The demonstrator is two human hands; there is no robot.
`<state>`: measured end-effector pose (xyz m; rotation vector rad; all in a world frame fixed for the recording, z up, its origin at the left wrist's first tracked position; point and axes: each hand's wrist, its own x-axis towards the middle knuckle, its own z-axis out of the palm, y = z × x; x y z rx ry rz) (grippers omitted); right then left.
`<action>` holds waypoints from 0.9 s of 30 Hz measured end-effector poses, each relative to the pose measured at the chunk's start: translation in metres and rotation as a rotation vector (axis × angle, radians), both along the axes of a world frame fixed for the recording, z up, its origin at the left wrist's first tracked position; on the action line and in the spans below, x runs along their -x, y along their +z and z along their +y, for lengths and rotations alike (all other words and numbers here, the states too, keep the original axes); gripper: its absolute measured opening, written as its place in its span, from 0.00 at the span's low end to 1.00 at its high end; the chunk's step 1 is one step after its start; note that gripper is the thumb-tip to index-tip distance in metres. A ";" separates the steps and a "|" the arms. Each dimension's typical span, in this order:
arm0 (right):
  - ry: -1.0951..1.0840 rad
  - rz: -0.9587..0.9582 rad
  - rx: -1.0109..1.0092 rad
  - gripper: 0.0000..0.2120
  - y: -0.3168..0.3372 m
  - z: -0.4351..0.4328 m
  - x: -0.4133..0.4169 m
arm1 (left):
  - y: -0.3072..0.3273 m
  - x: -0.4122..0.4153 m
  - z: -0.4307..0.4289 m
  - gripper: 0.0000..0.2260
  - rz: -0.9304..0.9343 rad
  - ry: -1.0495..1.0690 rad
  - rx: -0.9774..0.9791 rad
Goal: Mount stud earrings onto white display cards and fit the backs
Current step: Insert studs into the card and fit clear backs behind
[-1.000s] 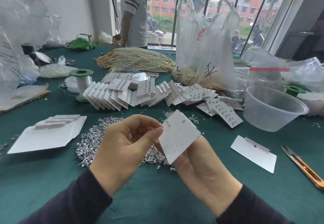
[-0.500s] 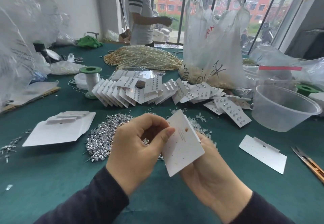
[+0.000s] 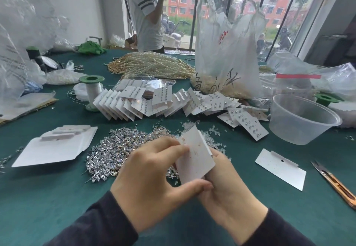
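Above the stud pile (image 3: pixel 115 149), your card (image 3: pixel 194 159) tilted between both hands, your left hand (image 3: pixel 150 184) pinching its upper and lower edges, your right hand (image 3: pixel 227 188) gripping it from behind, finished cards (image 3: pixel 133 92) fanned beyond.

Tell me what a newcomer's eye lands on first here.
First, the white card held up at bottom centre, in the grip of both the left hand and the right hand. Just behind them on the green table glitters a heap of silver studs, and beyond that a fanned row of filled cards stretches across the middle. The tall plastic bag looms at the back right.
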<state>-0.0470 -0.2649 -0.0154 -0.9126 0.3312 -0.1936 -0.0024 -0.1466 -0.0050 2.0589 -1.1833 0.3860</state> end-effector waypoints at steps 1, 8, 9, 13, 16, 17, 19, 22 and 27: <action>-0.021 0.023 0.018 0.08 -0.001 0.000 0.000 | 0.000 0.000 0.000 0.24 0.002 -0.006 -0.023; -0.091 -0.052 0.103 0.02 -0.007 0.004 -0.004 | -0.002 -0.003 -0.002 0.13 -0.021 0.082 0.009; -0.097 -0.068 0.118 0.02 -0.008 0.005 -0.004 | -0.003 -0.005 -0.002 0.11 -0.014 0.098 0.051; -0.144 -0.112 0.453 0.03 -0.008 0.005 -0.002 | -0.004 -0.016 0.000 0.04 0.264 0.150 0.297; -0.246 -0.152 0.880 0.04 -0.010 0.007 -0.004 | -0.009 -0.021 -0.005 0.09 0.702 0.105 0.480; -0.274 -0.161 0.931 0.04 -0.012 0.008 -0.005 | -0.008 -0.021 -0.006 0.09 0.765 0.103 0.500; -0.323 -0.150 0.925 0.04 -0.014 0.008 -0.006 | -0.010 -0.016 -0.006 0.09 0.721 0.099 0.477; -0.314 -0.105 0.790 0.03 -0.015 0.007 -0.007 | -0.011 -0.009 -0.004 0.06 0.320 0.098 0.328; -0.201 -0.088 0.450 0.04 -0.010 0.007 -0.005 | 0.001 -0.005 -0.004 0.13 0.145 0.086 0.262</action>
